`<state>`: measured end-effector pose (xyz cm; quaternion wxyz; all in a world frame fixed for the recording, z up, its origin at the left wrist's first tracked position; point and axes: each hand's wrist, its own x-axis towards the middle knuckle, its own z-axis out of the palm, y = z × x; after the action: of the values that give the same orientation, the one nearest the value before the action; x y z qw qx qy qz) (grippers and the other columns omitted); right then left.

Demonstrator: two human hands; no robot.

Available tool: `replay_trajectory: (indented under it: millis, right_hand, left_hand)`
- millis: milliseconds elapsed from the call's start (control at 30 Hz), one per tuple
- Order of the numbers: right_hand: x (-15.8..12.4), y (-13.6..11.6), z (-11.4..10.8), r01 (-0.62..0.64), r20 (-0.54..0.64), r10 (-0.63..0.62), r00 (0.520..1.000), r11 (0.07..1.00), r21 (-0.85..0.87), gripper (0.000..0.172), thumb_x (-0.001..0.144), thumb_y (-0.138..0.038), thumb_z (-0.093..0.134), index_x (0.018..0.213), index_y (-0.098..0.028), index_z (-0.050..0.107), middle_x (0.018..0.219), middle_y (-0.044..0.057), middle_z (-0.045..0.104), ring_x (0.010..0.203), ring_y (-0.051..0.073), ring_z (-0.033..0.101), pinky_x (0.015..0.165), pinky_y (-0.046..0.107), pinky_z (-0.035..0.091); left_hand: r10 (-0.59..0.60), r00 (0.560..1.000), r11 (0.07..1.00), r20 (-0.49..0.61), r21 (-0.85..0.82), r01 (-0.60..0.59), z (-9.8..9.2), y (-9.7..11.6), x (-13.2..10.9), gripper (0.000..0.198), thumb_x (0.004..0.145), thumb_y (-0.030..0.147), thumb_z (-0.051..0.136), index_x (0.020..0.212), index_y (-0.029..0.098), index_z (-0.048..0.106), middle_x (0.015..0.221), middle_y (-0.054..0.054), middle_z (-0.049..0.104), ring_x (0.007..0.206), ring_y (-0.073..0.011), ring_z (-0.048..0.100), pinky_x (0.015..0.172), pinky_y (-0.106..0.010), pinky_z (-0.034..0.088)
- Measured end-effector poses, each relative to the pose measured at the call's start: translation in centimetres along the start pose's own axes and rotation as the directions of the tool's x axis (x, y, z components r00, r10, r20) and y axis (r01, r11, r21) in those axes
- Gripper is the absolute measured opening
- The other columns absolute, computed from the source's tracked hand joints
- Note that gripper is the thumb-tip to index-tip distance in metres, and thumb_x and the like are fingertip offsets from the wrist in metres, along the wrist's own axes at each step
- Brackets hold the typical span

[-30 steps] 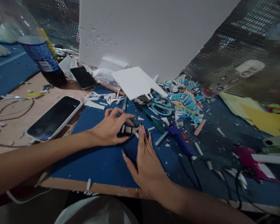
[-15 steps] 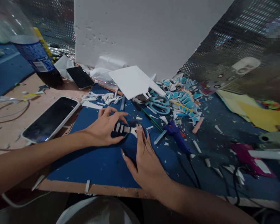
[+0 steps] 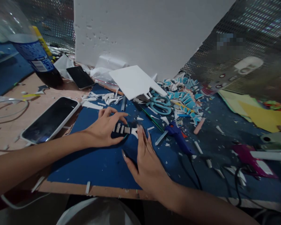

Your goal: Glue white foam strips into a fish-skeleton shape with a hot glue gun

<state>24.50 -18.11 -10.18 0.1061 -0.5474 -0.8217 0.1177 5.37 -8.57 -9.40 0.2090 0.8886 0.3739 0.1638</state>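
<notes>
Your dark piece with pale strips across it lies on the blue mat, between your two hands. Your left hand arches over its left end, thumb and forefinger wide apart around it – whether they grip it, you cannot tell from here. Your right hand has its fingers close together, tips at the white forked bit on the piece's right end, thumb spread well away. Beside that hand lies the blue glue gun – the scissors rest beyond it
</notes>
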Motion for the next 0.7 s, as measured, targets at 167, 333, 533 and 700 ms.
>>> replay_trajectory:
  millis: [167, 333, 533, 700]
  right_hand:
    - [0.0, 0.1, 0.2, -0.01, 0.0, 0.01, 1.0, 1.0, -0.009, 0.086, 0.092, -0.036, 0.037, 0.14, -0.006, -0.027, 0.151, 0.025, 0.008, 0.14, 0.033, 0.006, 0.108, 0.056, 0.028]
    - [0.0, 0.1, 0.3, -0.016, -0.046, 0.015, 0.999, 1.0, -0.021, 0.088, 0.091, -0.037, 0.041, 0.141, -0.006, -0.025, 0.151, 0.026, 0.006, 0.14, 0.035, 0.004, 0.108, 0.058, 0.027]
    - [0.5, 0.3, -1.0, 0.055, -0.129, -0.043, 0.991, 0.994, 0.092, 0.077, 0.09, -0.031, 0.042, 0.145, -0.015, -0.008, 0.15, 0.019, 0.019, 0.141, 0.033, 0.006, 0.105, 0.057, 0.033]
    - [2.4, 0.8, -2.2, 0.183, -0.202, -0.155, 0.967, 0.974, 0.131, 0.072, 0.085, -0.022, 0.048, 0.142, -0.015, 0.005, 0.135, 0.018, 0.038, 0.137, 0.029, 0.021, 0.106, 0.052, 0.033]
  left_hand:
    - [0.01, 1.0, 1.0, -0.006, 0.011, -0.009, 0.0, -0.3, -0.1, 0.066, 0.075, 0.042, 0.057, 0.131, 0.019, 0.03, 0.12, -0.009, 0.057, 0.112, -0.0312, 0.034, 0.092, -0.046, 0.026]
    - [-0.055, 0.998, 0.998, 0.039, -0.004, 0.056, -0.8, -0.2, -0.5, 0.069, 0.074, 0.041, 0.059, 0.133, 0.02, 0.028, 0.123, -0.009, 0.053, 0.115, -0.0322, 0.033, 0.093, -0.046, 0.028]
    - [-0.071, 0.997, 0.997, 0.013, 0.02, 0.071, -0.9, -0.3, -1.2, 0.065, 0.076, 0.034, 0.056, 0.131, 0.019, 0.026, 0.123, -0.008, 0.051, 0.116, -0.0321, 0.032, 0.094, -0.048, 0.028]
    - [-0.062, 0.998, 0.998, 0.007, 0.013, 0.062, -0.8, -0.7, -1.5, 0.067, 0.074, 0.037, 0.059, 0.13, 0.022, 0.026, 0.122, -0.008, 0.052, 0.113, -0.0306, 0.035, 0.094, -0.048, 0.028]
